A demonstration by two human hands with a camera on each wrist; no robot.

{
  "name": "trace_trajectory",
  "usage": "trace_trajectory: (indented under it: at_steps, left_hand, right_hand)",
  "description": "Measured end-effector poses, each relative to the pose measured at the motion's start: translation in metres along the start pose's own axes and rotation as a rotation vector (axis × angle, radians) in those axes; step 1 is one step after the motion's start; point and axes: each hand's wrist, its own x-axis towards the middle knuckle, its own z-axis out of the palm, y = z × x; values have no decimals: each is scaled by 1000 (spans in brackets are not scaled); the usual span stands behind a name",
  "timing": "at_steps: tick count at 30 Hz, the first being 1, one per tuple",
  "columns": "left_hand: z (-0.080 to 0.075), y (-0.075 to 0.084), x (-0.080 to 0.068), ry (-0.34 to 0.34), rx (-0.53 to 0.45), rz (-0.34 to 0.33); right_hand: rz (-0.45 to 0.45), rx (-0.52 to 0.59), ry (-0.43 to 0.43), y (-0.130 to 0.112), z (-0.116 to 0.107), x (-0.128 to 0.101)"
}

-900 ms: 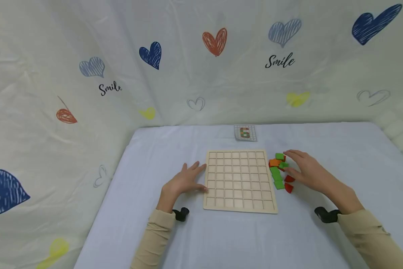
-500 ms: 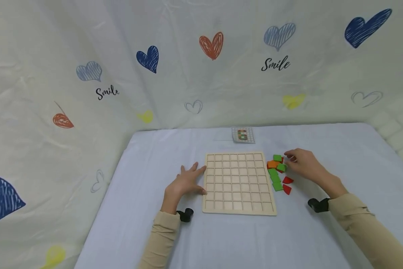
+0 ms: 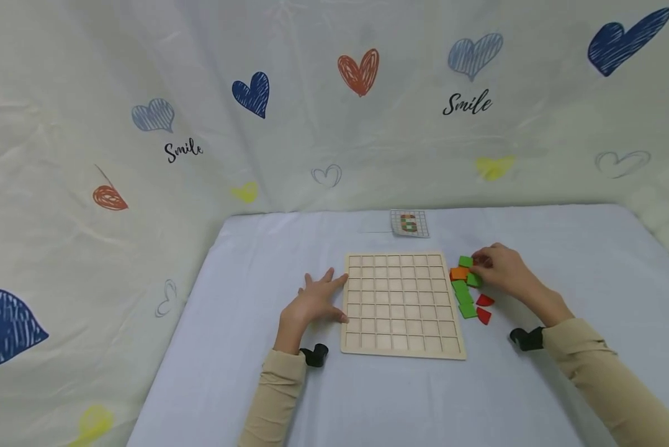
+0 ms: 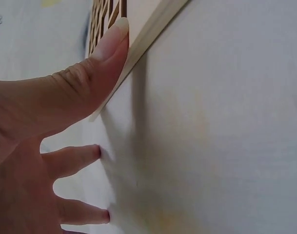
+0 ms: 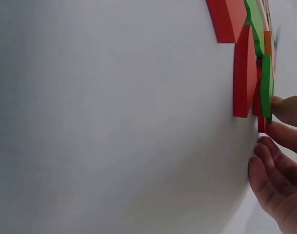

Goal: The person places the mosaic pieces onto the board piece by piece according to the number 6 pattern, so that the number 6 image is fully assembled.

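A square wooden grid board (image 3: 396,304) lies on the white cloth. My left hand (image 3: 314,299) is spread along its left side, with the thumb (image 4: 107,48) over the near part of the rim and the index fingertip at the edge farther back. Right of the board, my right hand (image 3: 504,270) pinches at a red piece (image 5: 262,125) in a small pile, thumb and index finger close around it and partly hiding it. Beside those fingertips are a green tile (image 3: 474,280), another green tile (image 3: 465,261) and an orange tile (image 3: 458,273).
More green tiles (image 3: 462,293) line the board's right edge, and two red quarter-round pieces (image 3: 483,315) lie near them. A small card (image 3: 409,223) with a coloured grid pattern lies behind the board. A printed cloth (image 3: 290,143) hangs past the table's back edge.
My right hand has drawn in, its fingers closing from a spread reach to a pinch at the pile's far right. The left hand stays at the board's edge.
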Motion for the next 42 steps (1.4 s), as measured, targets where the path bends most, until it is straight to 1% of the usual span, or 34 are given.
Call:
trace_trajectory:
  at_steps: [4,8,15,21,24,27,32,35,42]
  left_hand:
    - [1,2,0,1,2,-11]
    - [2,2,0,2,-6,-9]
    - [3,1,-3,8,-8,-3]
    - [3,2,-6,5,-23,-21]
    - [3,1,-5,16,-19,-23]
    - [4,1,-3,14,-15,-18]
    - [3,-1,0,1,1,-9]
    - [2,0,0,1,14,-7]
    - [-1,1,0,1,6,-11]
  right_hand:
    - [25,-5,-29,2,0,1]
    - [24,-2,-43,4,-1,0]
    - [39,18,-31,2,1,1]
    - [69,66,-38,4,1,1]
    - [71,88,-18,4,0,0]
    - [59,88,-3,4,-1,-1]
    - [20,25,0,4,-2,-2]
    - [-10,3,18,3,-3,-1]
    - [-43,55,58,-3,-9,-6]
